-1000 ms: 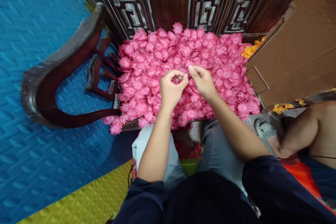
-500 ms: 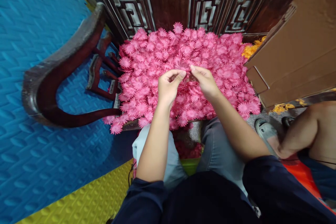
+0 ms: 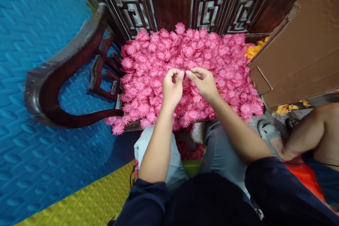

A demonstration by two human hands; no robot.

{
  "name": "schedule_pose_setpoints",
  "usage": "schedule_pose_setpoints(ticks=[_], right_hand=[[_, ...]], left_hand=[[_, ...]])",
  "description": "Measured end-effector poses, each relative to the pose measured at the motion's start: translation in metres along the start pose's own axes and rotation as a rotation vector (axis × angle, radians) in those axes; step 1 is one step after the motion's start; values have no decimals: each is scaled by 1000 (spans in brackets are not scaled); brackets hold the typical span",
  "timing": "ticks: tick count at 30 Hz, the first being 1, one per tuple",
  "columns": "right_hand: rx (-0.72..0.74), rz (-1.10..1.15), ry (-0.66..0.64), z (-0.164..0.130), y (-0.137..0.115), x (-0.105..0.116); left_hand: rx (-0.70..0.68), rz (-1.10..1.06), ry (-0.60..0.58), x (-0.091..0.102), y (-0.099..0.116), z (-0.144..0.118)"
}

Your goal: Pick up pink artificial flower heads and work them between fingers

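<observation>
Pink petals, darker than the pile (image 3: 212, 56) below: the flower (image 3: 181, 66) sits just past my fingertips at twelve o'clock, more edge-on than half a second ago. My right thumb has come in to meet my left, so I judge both hands are now working one spot on its near edge. My left hand (image 3: 171, 86) points to one o'clock, my right hand (image 3: 206, 84) to ten; the fingers of each are pinched nearly closed on it.

Flowers (image 3: 143, 86) on bench (image 3: 133, 126), apparently; armrest (image 3: 62, 58) left, cardboard (image 3: 299, 49) right.
</observation>
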State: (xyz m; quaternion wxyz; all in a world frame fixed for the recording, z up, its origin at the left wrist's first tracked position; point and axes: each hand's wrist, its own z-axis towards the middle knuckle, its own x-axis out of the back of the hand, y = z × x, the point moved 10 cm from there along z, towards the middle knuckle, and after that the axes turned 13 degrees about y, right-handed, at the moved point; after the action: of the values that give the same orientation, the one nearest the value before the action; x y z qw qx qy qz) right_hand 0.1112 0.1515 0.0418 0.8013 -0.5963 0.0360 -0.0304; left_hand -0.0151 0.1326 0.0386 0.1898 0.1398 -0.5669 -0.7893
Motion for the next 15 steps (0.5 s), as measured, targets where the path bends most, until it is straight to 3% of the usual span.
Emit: schedule_pose_setpoints(ticks=[8, 15], right_hand=[[-198, 111, 57, -1, 16, 5], [-380, 181, 72, 0, 36, 13]], left_hand=[[33, -45, -7, -2, 0, -2], [68, -93, -109, -7, -4, 1]])
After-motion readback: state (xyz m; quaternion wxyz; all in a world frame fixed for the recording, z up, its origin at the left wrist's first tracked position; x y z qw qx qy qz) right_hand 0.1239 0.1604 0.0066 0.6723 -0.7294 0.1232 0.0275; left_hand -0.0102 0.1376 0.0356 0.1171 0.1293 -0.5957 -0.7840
